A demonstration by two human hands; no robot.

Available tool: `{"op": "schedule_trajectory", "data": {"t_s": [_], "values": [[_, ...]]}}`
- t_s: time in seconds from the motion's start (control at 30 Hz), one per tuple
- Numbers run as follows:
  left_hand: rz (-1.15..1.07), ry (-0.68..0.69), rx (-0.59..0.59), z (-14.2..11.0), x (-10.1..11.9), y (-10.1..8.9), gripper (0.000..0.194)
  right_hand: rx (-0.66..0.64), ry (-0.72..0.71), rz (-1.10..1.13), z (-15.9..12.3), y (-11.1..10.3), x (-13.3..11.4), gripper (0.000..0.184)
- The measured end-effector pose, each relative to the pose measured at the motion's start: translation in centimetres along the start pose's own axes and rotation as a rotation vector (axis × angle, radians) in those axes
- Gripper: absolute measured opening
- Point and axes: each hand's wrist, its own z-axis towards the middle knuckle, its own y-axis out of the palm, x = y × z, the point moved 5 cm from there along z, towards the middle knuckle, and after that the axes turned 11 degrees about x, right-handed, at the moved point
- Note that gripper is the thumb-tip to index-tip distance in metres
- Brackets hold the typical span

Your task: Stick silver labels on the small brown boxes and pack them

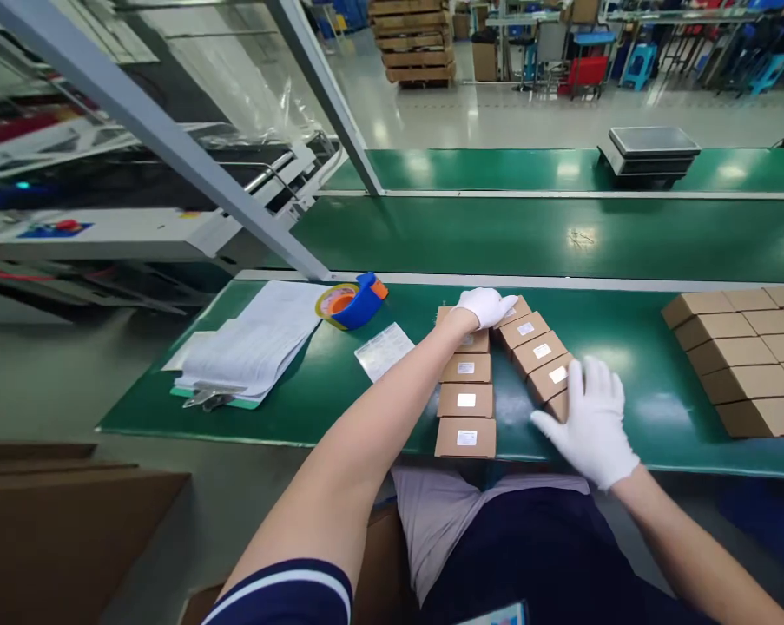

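Observation:
A straight row of small brown cardboard boxes (465, 401) with white labels runs toward me on the green table. Beside it, a second row of labelled cardboard boxes (536, 351) lies slanted. My left hand (484, 308), in a white glove, is closed at the far end of the slanted row, on the last small cardboard box (517, 310); its fingertips are partly hidden. At the near end, my right hand (593, 425), also gloved, rests against the row's right side. Its fingers are stretched out and its thumb is spread toward the nearest box.
A block of stacked cardboard boxes (749, 365) stands at the right. To the left lie a tape dispenser (359, 302), a printed sheet (384, 351) and a clipboard with papers (252, 338). Behind the table runs a green conveyor belt (470, 234); a scale (652, 152) sits beyond. A metal post (326, 87) rises nearby.

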Motion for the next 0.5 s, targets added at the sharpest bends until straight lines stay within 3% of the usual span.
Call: {"op": "schedule_trajectory", "data": {"t_s": [0.13, 0.27, 0.33, 0.4, 0.5], "values": [[0.006, -0.015, 0.006, 0.1, 1.4, 0.1, 0.069, -0.102, 0.131, 0.031, 2.1, 0.3, 5.2, 0.086], [-0.017, 0.0, 0.129, -0.6, 4.0, -2.2, 0.059, 0.001, 0.151, 0.091, 3.2, -0.7, 7.0, 0.088], [-0.049, 0.012, 0.232, -2.2, 4.8, -5.0, 0.057, 0.111, 0.125, 0.11, 3.7, -2.5, 7.0, 0.093], [-0.105, 0.032, 0.413, -5.4, 4.8, -9.4, 0.056, 0.211, 0.075, 0.148, 4.3, -5.1, 5.8, 0.098], [-0.196, 0.06, 0.695, -13.6, 2.8, -16.5, 0.055, 0.297, -0.001, 0.247, 5.2, -9.6, 1.7, 0.103]]}}
